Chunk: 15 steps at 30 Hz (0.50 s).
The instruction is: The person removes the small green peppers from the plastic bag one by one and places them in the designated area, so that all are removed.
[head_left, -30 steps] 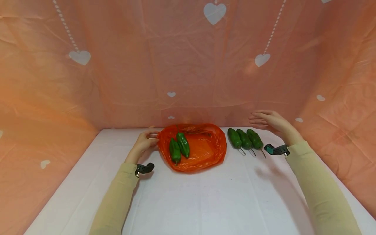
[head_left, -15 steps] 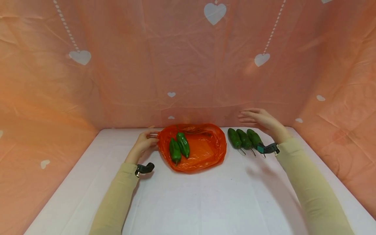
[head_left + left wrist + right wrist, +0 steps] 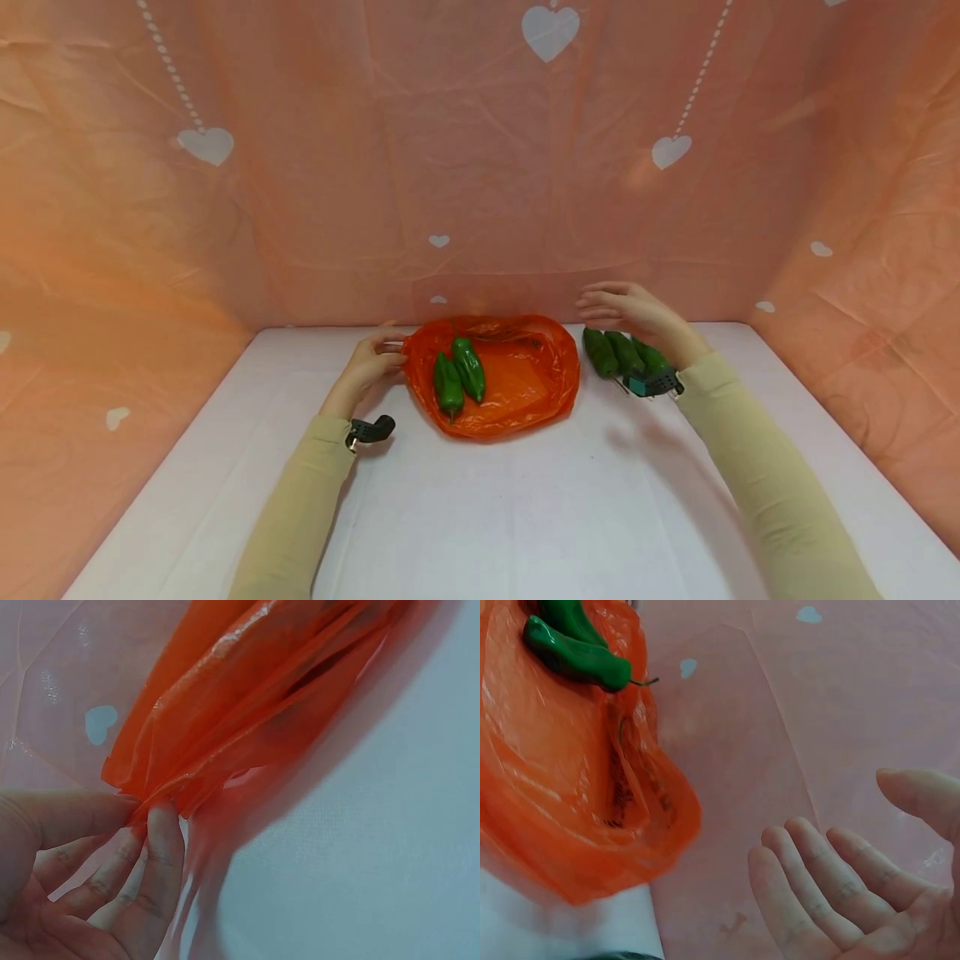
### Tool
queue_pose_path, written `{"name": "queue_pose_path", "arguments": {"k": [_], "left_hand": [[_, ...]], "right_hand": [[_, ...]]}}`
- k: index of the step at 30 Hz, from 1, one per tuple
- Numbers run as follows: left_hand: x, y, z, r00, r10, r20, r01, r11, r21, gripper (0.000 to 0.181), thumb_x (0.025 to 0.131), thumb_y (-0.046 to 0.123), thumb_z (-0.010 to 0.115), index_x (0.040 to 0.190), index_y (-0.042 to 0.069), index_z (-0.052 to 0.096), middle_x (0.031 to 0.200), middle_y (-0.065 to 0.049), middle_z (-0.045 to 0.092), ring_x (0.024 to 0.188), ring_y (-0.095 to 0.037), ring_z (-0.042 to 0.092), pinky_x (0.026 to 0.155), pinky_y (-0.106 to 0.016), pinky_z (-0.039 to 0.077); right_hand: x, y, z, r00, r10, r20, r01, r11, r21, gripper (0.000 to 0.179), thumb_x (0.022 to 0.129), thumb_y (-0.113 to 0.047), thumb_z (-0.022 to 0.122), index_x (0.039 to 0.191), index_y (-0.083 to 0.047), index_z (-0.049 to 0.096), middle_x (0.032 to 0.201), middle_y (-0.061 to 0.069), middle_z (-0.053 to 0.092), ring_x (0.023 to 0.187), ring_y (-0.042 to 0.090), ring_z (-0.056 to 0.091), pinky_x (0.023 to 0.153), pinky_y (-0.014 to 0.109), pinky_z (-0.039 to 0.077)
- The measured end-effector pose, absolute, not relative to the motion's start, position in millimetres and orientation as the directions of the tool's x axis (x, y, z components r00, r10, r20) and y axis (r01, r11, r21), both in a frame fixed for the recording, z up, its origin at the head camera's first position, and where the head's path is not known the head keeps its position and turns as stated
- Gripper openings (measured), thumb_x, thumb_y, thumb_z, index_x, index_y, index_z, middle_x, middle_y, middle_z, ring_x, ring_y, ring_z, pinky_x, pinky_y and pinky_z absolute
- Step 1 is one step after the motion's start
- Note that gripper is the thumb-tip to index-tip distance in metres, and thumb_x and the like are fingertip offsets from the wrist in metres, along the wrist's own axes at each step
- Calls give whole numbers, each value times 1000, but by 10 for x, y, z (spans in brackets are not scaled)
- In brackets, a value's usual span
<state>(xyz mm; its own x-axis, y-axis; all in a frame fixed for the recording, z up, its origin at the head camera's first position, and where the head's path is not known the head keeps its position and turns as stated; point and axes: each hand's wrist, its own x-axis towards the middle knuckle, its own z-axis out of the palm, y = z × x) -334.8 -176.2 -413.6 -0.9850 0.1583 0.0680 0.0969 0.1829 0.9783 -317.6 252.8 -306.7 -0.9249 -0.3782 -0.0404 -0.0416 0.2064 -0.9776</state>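
An orange plastic bag (image 3: 517,383) lies spread like a shallow bowl at the back of the table, two green peppers (image 3: 448,387) side by side in its left half. At its left edge my left hand (image 3: 369,362) pinches the gathered plastic between thumb and fingers, plain in the left wrist view. My right hand (image 3: 630,312) hovers over a row of three green peppers (image 3: 600,354) just right of the bag, and partly hides them. In the right wrist view its fingers (image 3: 847,889) are extended and hold nothing; the bag's rim (image 3: 660,847) lies apart from them.
A white cloth (image 3: 480,517) covers the table. Orange sheeting with white hearts (image 3: 480,167) hangs close behind the bag and along both sides. Each wrist wears a black strap-on camera (image 3: 371,430).
My right hand has moved left, from beyond the pepper row to above it, near the bag's right edge. The left hand, the bag and the peppers stay put.
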Motion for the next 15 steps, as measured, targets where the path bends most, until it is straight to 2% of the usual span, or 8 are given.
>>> {"name": "queue_pose_path", "arguments": {"k": [3, 9, 15], "left_hand": [[-3349, -1765, -4144, -985, 161, 68, 97, 179, 979, 43, 88, -8, 56, 130, -12, 48, 126, -32, 49, 96, -27, 60, 74, -27, 56], [-3351, -1779, -4159, -985, 163, 64, 94, 186, 978, 43, 89, -7, 55, 130, -12, 47, 126, -32, 49, 96, -27, 61, 78, -30, 56], [-3347, -1789, -4160, -985, 169, 44, 75, 183, 980, 43, 90, -6, 54, 132, -10, 46, 129, -31, 48, 96, -27, 61, 78, -33, 56]], "right_hand": [[-3178, 2448, -3104, -916, -400, -44, -38, 195, -980, 53, 102, -21, 44, 143, 10, 29, 140, 35, 37, 123, 42, 47, 103, 52, 36], [-3186, 2275, -3193, -906, -420, -57, -23, 183, -983, 52, 101, -19, 46, 142, 9, 31, 137, 35, 39, 124, 47, 42, 101, 52, 38], [-3193, 2087, -3321, -898, -431, -92, 25, 159, -987, 50, 101, -17, 49, 140, 10, 35, 135, 35, 42, 124, 48, 42, 100, 49, 40]]}}
